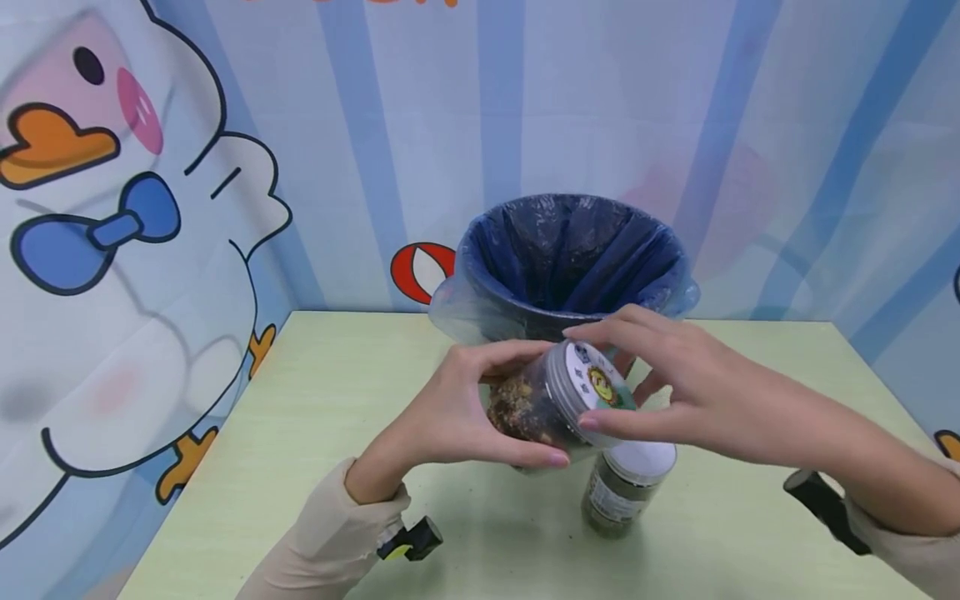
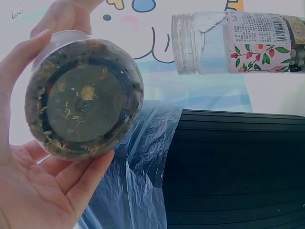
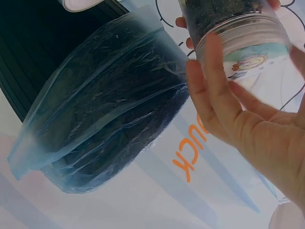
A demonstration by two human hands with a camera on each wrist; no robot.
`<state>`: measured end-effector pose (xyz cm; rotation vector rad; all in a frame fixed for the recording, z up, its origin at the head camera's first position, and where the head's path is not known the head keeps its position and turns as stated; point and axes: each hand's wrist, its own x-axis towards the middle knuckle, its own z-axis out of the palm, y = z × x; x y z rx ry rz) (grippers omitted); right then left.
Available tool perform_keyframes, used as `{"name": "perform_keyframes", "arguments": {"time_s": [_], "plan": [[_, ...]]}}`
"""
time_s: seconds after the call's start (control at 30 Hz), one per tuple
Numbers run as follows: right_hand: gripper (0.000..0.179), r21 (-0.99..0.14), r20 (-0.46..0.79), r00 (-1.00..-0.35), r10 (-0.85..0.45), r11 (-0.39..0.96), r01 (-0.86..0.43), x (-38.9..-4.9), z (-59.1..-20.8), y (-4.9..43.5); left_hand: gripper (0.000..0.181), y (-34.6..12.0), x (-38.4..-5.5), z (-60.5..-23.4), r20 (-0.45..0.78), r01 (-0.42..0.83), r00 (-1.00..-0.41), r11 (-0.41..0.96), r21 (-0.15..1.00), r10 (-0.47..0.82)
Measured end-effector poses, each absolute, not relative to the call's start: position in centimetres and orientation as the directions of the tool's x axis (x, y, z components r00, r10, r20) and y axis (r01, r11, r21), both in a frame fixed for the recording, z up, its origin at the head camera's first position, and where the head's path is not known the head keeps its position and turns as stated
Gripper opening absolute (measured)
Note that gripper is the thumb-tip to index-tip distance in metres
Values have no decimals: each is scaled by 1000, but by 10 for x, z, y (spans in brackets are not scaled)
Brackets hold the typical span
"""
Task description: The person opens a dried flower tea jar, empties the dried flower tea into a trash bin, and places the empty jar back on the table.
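In the head view, my left hand [image 1: 457, 408] grips a clear plastic jar [image 1: 525, 408] around its body. The jar is tilted, its lid end towards the right, and holds dark and brown dried bits. My right hand [image 1: 675, 383] holds the lid [image 1: 596, 379], which has a printed round label, with thumb and fingers at its rim. The left wrist view shows the jar's base [image 2: 86, 105] with the left hand [image 2: 47, 176] around it. In the right wrist view, fingers of the right hand [image 3: 252, 114] lie along the lid [image 3: 252, 59].
A second jar [image 1: 626, 492] with a pale top stands below on the table [image 1: 337, 433]; its floral label [image 2: 259, 52] shows in the left wrist view. Behind the hands is a dark bin [image 2: 233, 167] lined with a blue plastic bag [image 1: 573, 250]. A printed cartoon backdrop [image 1: 360, 125] hangs behind.
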<state>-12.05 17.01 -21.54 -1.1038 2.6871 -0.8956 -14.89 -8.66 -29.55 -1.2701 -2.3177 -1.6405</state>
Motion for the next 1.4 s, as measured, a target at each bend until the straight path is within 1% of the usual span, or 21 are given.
{"name": "perform_keyframes", "arguments": {"time_s": [0.13, 0.2, 0.3, 0.4, 0.47, 0.53, 0.7, 0.77, 0.83, 0.93, 1.0, 1.1, 1.27, 1.4], "plan": [[60, -536, 193, -636, -747, 463, -706, -124, -216, 174, 76, -89, -148, -296, 451, 620, -665, 103, 777, 595], [60, -539, 209, -600, -772, 421, -730, -126, -216, 175, 77, -89, -148, -296, 451, 620, -666, 105, 777, 594], [61, -548, 221, -569, -792, 382, -744, -129, -217, 176, 78, -90, -148, -296, 451, 622, -667, 111, 775, 593], [62, -555, 220, -558, -800, 368, -746, -129, -217, 177, 78, -90, -147, -296, 451, 623, -666, 110, 775, 595], [63, -554, 211, -570, -794, 383, -739, -129, -217, 177, 77, -89, -147, -295, 453, 622, -665, 104, 776, 594], [64, -546, 200, -596, -778, 417, -727, -126, -216, 176, 76, -89, -147, -295, 457, 622, -662, 94, 778, 595], [66, -507, 173, -707, -686, 554, -661, -118, -216, 170, 75, -88, -147, -295, 470, 629, -654, 81, 773, 593], [66, -494, 178, -734, -655, 586, -642, -116, -216, 167, 76, -87, -147, -294, 475, 635, -651, 83, 768, 591], [68, -495, 182, -747, -639, 597, -631, -116, -217, 166, 76, -87, -147, -294, 479, 641, -650, 86, 763, 590], [69, -507, 199, -735, -648, 574, -643, -117, -217, 167, 76, -87, -146, -294, 482, 647, -649, 94, 757, 589], [68, -519, 203, -718, -666, 548, -656, -118, -217, 168, 76, -87, -146, -294, 480, 647, -650, 99, 756, 589], [65, -529, 219, -669, -710, 490, -693, -120, -217, 171, 77, -87, -146, -294, 470, 640, -654, 103, 761, 592], [64, -505, 251, -566, -785, 393, -768, -125, -216, 176, 78, -87, -146, -294, 459, 630, -656, 99, 770, 600], [66, -483, 261, -518, -815, 354, -801, -128, -217, 179, 77, -87, -146, -295, 454, 627, -656, 100, 772, 603]]}}
